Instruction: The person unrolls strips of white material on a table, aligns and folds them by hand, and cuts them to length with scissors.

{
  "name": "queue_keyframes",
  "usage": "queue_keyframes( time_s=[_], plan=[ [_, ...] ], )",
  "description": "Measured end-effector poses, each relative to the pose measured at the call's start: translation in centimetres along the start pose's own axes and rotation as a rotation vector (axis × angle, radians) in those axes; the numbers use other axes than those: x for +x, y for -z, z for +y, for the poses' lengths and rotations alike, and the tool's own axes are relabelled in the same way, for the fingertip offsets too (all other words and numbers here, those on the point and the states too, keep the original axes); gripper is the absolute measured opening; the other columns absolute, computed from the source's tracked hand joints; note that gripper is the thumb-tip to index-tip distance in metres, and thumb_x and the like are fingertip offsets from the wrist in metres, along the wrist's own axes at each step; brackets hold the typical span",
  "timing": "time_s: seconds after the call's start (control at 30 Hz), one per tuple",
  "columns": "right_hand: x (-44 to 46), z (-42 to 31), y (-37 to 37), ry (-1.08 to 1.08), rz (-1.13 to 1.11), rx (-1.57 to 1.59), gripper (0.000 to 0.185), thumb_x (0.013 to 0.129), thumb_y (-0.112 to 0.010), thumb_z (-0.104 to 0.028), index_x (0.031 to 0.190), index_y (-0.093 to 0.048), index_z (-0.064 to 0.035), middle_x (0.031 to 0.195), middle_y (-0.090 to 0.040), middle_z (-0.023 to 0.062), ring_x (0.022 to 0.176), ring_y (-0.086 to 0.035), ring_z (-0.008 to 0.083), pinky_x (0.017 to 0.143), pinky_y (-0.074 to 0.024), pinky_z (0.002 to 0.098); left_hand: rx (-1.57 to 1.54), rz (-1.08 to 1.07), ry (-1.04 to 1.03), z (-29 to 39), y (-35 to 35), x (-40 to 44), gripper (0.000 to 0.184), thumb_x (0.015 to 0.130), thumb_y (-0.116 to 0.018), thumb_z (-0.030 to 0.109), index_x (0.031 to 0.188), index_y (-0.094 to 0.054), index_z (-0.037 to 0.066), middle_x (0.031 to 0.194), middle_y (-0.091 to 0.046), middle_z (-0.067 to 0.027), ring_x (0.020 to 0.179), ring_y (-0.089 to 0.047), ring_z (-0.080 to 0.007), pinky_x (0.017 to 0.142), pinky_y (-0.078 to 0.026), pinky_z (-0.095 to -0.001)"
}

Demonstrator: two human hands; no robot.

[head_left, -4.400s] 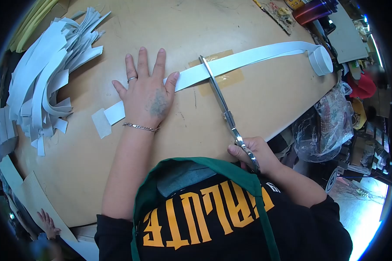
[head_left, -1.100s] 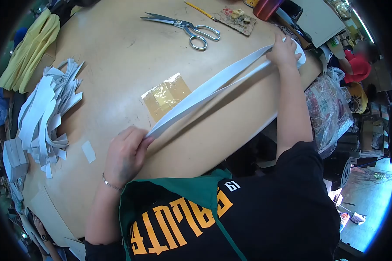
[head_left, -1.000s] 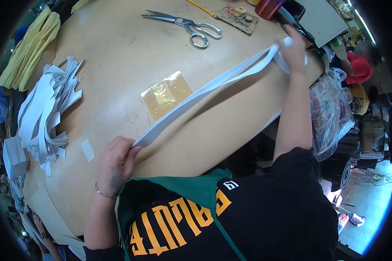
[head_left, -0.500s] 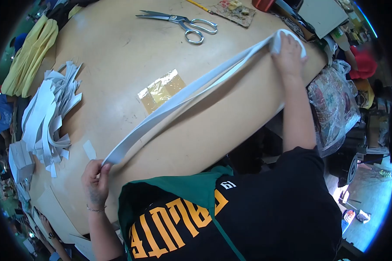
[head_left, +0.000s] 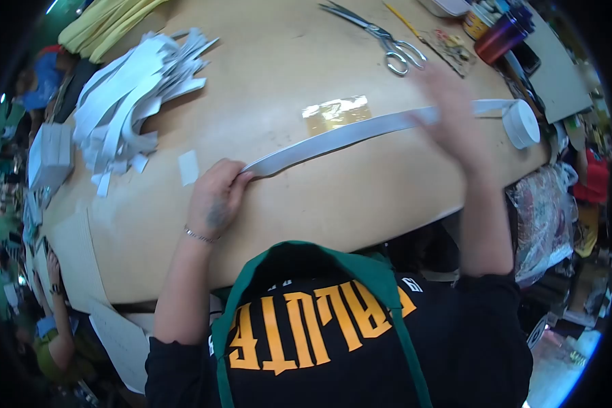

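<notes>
A long white elastic band point(head_left: 333, 139) stretches across the table, its left end pinched in my left hand point(head_left: 214, 194). At its far right end the band runs to a white roll point(head_left: 521, 125), which stands near the table's right side. My right hand point(head_left: 449, 115) is blurred by motion above the band, between the roll and the scissors. Its fingers look stretched out with the thumb apart, and nothing shows in them. Metal scissors point(head_left: 381, 37) lie beyond that hand, their handles close to its fingertips.
At the left lies a heap of cut white strips point(head_left: 132, 102), beside a white stack point(head_left: 51, 156). Yellow fabric point(head_left: 109, 24) is behind. Clear tape point(head_left: 336, 114) sticks to the table. A pencil point(head_left: 402, 19) and a dark bottle point(head_left: 503, 34) are at back right. Another person's arm point(head_left: 58, 306) shows at left.
My right hand has let go of the white roll, which now stands on the table, and has moved off it. The view has shifted. My left hand still holds the band's end.
</notes>
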State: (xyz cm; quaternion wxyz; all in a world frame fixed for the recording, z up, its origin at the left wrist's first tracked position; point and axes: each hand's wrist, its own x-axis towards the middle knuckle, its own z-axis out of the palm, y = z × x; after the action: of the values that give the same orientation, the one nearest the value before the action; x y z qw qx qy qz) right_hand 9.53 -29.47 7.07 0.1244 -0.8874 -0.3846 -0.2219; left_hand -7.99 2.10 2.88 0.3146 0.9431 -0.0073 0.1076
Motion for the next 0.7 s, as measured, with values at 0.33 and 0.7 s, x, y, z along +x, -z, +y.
queue_keyframes(
  time_s=[0.33,0.7],
  plan=[
    [6.0,-15.5,-7.0,-0.055,-0.537,0.641,0.021,0.086,-0.055,-0.024,0.089,-0.064,-0.0063,0.082,-0.063,0.0139,0.086,-0.057,0.0323,0.081,-0.0428,0.0421,-0.318,0.105,0.147,-1.4,-0.1,1.0,0.016,0.083,-0.062,0.016,0.081,-0.058,0.001,0.07,-0.057,-0.0094,0.062,-0.056,-0.021,0.057,-0.045,-0.0307],
    [6.2,-15.2,-6.9,-0.279,-0.564,0.883,0.018,0.087,-0.055,-0.016,0.089,-0.061,0.0013,0.077,-0.061,0.0156,0.072,-0.058,0.0259,0.069,-0.0449,0.0343,-0.749,0.189,0.426,-1.0,-1.7,1.7,0.028,0.084,-0.066,0.026,0.077,-0.06,-0.001,0.059,-0.054,-0.0024,0.054,-0.052,-0.0076,0.05,-0.042,-0.0233]
  ],
)
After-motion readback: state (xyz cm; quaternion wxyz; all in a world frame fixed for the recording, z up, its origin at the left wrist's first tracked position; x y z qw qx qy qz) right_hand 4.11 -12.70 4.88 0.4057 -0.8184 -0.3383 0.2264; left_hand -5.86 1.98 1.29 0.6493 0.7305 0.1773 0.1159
